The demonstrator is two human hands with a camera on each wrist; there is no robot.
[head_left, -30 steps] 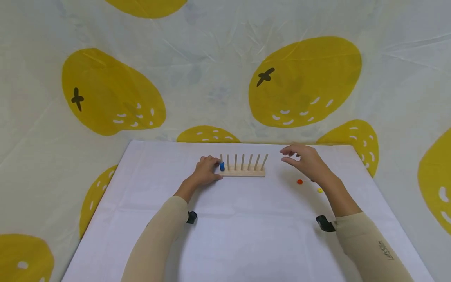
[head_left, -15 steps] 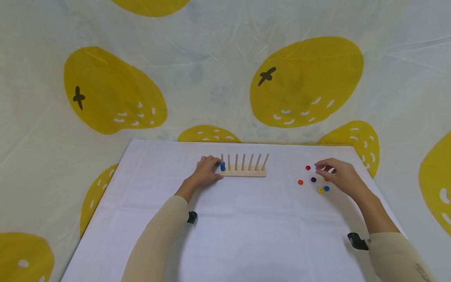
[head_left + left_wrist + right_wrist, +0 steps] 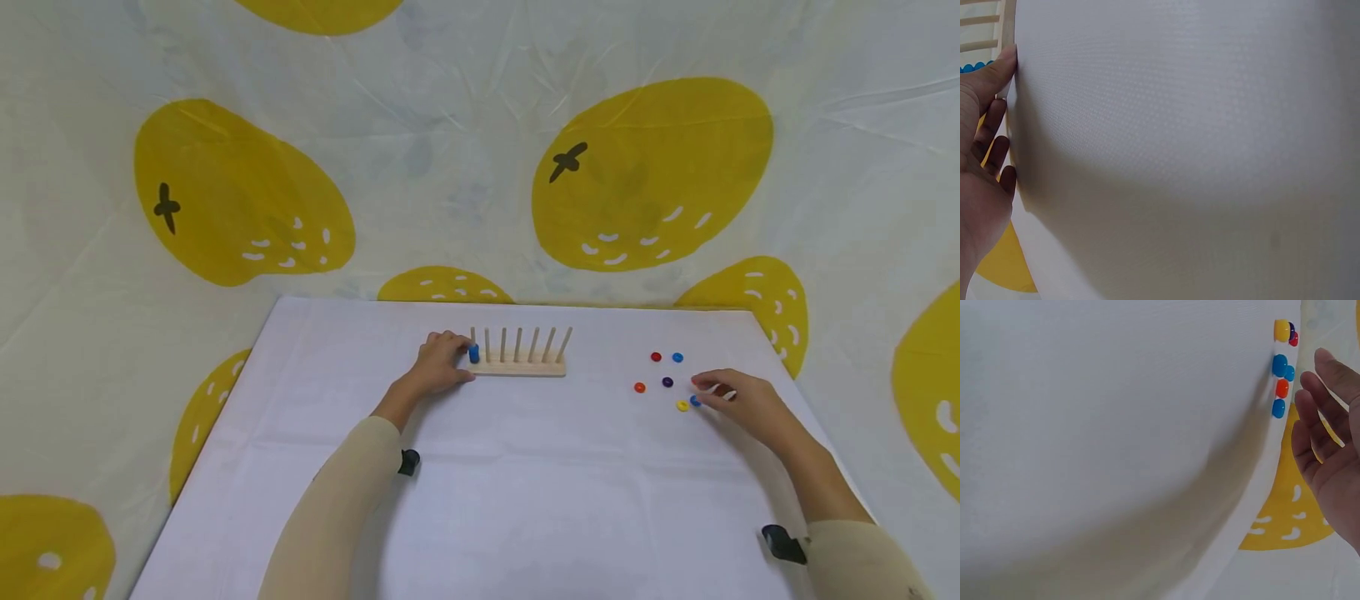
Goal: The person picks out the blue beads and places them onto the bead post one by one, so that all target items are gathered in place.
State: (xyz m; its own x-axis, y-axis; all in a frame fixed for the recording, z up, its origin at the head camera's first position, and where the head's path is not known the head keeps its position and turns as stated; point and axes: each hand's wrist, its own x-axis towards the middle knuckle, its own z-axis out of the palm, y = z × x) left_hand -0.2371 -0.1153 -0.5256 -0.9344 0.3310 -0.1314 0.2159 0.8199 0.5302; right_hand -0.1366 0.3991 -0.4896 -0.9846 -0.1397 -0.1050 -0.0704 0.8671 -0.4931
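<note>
In the head view my left hand (image 3: 441, 364) grips the left end of a wooden peg rack (image 3: 521, 368), thumb at its front corner. Several upright pegs stand in a row on the rack. Blue beads (image 3: 474, 354) are stacked on the leftmost peg, beside my left fingers. My right hand (image 3: 738, 400) hovers over loose beads at the right, its fingers relaxed and holding nothing. Among these lie a red bead (image 3: 656, 357), a purple bead (image 3: 667, 382), an orange bead (image 3: 640, 387) and a yellow bead (image 3: 682, 406). The right wrist view shows a gap between the fingers and the beads, including a blue bead (image 3: 1280, 365).
A white cloth covers the table (image 3: 525, 500). Behind it hangs a pale curtain (image 3: 442, 167) with large yellow fruit shapes. A black wrist-camera piece (image 3: 783, 544) juts from the right sleeve, and another black piece (image 3: 409, 462) from the left.
My right hand has moved away from near the rack to the right, then slightly toward me over the beads, uncovering several of them. My left hand has stayed on the rack.
</note>
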